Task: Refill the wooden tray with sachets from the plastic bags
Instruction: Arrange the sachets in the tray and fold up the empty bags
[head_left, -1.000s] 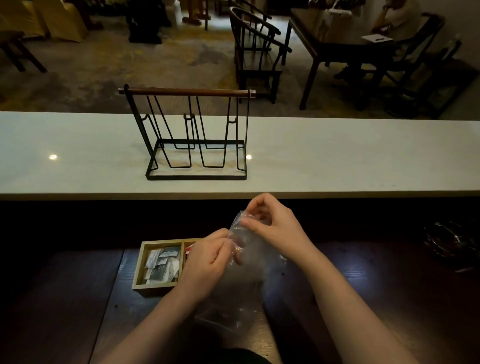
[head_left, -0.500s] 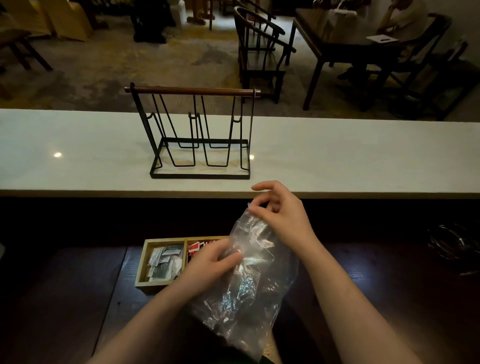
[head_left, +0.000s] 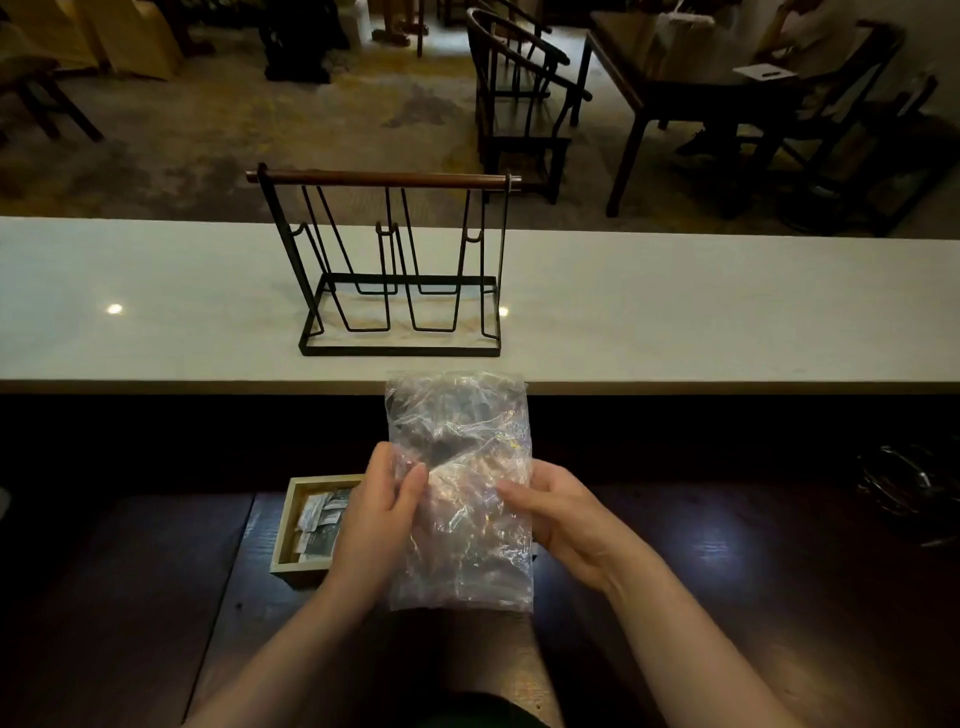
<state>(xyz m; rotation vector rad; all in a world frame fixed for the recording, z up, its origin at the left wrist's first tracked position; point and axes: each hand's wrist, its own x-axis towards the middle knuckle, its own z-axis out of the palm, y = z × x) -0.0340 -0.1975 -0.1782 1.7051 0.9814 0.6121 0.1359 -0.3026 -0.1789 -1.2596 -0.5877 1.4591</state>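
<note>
Both hands hold a clear bag (head_left: 460, 488) up flat: the left hand (head_left: 376, 519) pinches its left edge, the right hand (head_left: 563, 514) its right. The wooden tray (head_left: 291, 525) sits near left, with sachets (head_left: 322, 519) inside. The bag looks empty, so next comes putting it aside.

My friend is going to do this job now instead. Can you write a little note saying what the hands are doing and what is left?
Left hand and right hand: both grip the clear plastic bag, held upright between them above the dark table.
Wooden tray: on the table, left of the bag, partly hidden by the left hand. Its visible compartment already holds some sachets.
Done: bag picked up.
Left: open the bag, take out what is inside and put it in the tray. The bag's contents are unclear.
</note>
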